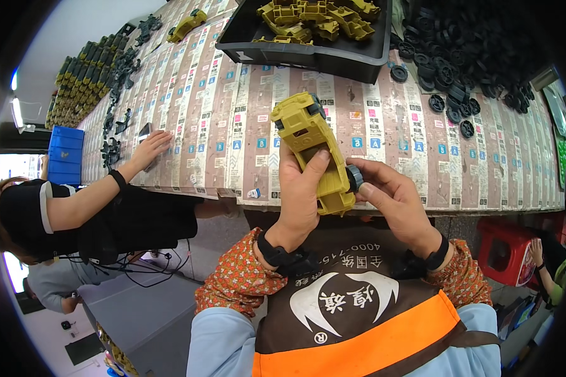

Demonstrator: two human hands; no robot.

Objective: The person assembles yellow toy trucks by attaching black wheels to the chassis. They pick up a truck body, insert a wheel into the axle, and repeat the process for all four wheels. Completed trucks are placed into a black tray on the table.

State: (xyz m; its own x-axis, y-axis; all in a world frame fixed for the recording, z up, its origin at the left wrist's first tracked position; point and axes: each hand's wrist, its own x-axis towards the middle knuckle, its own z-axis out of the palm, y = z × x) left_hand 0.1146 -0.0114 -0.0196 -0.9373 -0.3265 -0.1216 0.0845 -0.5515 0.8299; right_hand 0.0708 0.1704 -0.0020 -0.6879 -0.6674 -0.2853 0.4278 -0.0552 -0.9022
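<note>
a long table (217, 160) with a patterned covering is running beneath the black tray (308, 64), the landmark for everything here. a co-worker (63, 204), dressed in dark clothes, is standing well to the left of the tray and is resting a hand on the table. the tray itself is holding a jumble of yellow parts (317, 22), and a heap of black wheels (465, 47) is spreading just to its right.

the yellow toy vehicle body (334, 168) is being held on the near side of the tray, raised and tilted. it is looking hollow and moulded, so it is probably handling as light and stiff, perhaps a little slick, with its thin edges seeming the likeliest to chip. the sturdier long sides are probably offering the best hold.

the left hand (299, 198), nearer than the tray, is gripping the body around its side, its thumb pressing on top. the right hand (393, 198), nearer and to the right of the tray, is pinching a dark wheel (355, 178) against the body's right side; whether it is seated, the fingers are hiding. the small rim is probably feeling firm and inviting a fingertip pinch.
</note>
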